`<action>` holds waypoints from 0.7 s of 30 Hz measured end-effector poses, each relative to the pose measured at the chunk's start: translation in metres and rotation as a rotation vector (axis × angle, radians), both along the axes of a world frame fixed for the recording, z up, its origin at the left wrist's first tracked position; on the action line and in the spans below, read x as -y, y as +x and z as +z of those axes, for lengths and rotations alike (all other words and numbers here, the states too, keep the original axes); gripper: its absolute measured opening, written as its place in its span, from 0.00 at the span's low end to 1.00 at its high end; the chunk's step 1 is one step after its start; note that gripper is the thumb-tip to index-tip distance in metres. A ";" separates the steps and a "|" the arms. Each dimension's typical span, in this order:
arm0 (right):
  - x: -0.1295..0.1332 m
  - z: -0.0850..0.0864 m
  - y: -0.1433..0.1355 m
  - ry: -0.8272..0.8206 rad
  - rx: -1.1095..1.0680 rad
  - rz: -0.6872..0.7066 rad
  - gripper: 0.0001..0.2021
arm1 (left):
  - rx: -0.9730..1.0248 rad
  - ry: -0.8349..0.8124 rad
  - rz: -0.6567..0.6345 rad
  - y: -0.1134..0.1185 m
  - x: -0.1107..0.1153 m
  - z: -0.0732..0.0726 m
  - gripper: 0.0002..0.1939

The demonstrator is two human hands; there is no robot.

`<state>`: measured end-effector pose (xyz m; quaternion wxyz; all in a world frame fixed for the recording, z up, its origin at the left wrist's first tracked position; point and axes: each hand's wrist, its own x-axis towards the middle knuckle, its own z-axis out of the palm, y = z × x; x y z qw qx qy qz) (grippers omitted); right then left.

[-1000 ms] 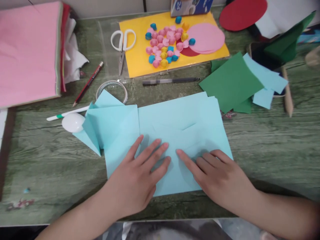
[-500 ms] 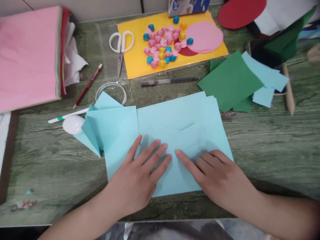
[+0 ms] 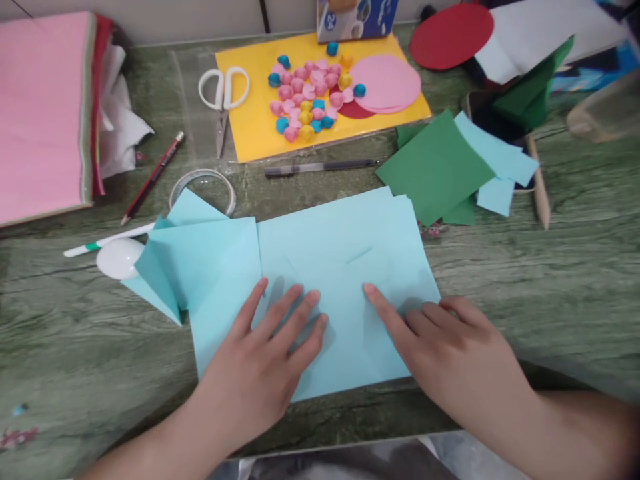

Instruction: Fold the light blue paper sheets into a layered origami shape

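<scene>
Light blue sheets of paper (image 3: 325, 233) lie stacked on the table in front of me, with a short slit or crease in the upper middle. My left hand (image 3: 265, 353) rests on the stack, fingers spread, palm down. On the right side of the sheets, my right hand (image 3: 440, 347) touches the paper with its stretched index fingertip. Its other fingers are curled, and nothing shows in them. A folded light blue piece (image 3: 205, 257) overlaps the stack's left part. Beside that piece are a white egg-shaped object (image 3: 120, 259) and a white stick with a green band (image 3: 107, 240).
Behind the sheets lie a tape roll (image 3: 231, 193), a pen (image 3: 325, 167), a red pencil (image 3: 153, 179) and scissors (image 3: 223, 100). Small paper pieces (image 3: 305, 90) cover a yellow sheet (image 3: 250, 140). Green paper (image 3: 435, 170) is at right, a pink paper stack (image 3: 40, 113) at left.
My right index fingertip has slid right and slightly away from me over the paper. The slit area looks flatter. My left hand stays on the sheets; the whole view has shifted.
</scene>
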<state>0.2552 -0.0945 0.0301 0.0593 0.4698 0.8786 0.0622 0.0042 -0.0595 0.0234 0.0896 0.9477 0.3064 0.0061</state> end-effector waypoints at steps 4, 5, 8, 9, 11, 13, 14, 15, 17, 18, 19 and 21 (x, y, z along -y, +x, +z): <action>-0.003 0.001 0.005 0.034 0.034 -0.033 0.29 | 0.017 0.006 0.005 0.000 0.000 -0.001 0.20; -0.004 0.001 0.006 0.041 0.039 -0.032 0.29 | 0.020 0.004 0.003 0.000 -0.001 -0.001 0.20; -0.005 -0.001 0.010 0.080 0.059 -0.033 0.28 | 0.024 -0.004 -0.007 0.000 -0.001 -0.002 0.20; -0.006 -0.001 0.011 0.097 0.071 -0.041 0.28 | 0.027 -0.005 -0.009 0.000 -0.001 -0.002 0.20; -0.007 -0.003 0.013 0.120 0.093 -0.046 0.26 | 0.033 -0.006 -0.009 -0.001 -0.001 -0.003 0.20; -0.010 -0.004 0.014 0.132 0.087 -0.038 0.24 | 0.052 -0.012 -0.013 -0.003 -0.001 -0.004 0.20; -0.012 -0.005 0.014 0.138 0.071 -0.031 0.22 | 0.067 -0.018 -0.018 -0.003 -0.001 -0.005 0.19; -0.015 -0.005 0.015 0.148 0.047 -0.029 0.20 | 0.084 -0.022 -0.022 -0.003 -0.001 -0.007 0.18; -0.022 -0.006 0.016 0.174 -0.017 -0.042 0.13 | 0.127 -0.016 -0.024 0.000 -0.002 -0.011 0.15; -0.025 -0.006 0.017 0.183 -0.050 -0.058 0.10 | 0.142 -0.001 -0.014 0.002 -0.002 -0.013 0.13; -0.029 -0.006 0.017 0.187 -0.077 -0.071 0.08 | 0.164 0.019 0.002 0.004 -0.003 -0.015 0.11; -0.035 -0.008 0.018 0.181 -0.110 -0.084 0.07 | 0.206 0.066 0.033 0.009 -0.005 -0.019 0.10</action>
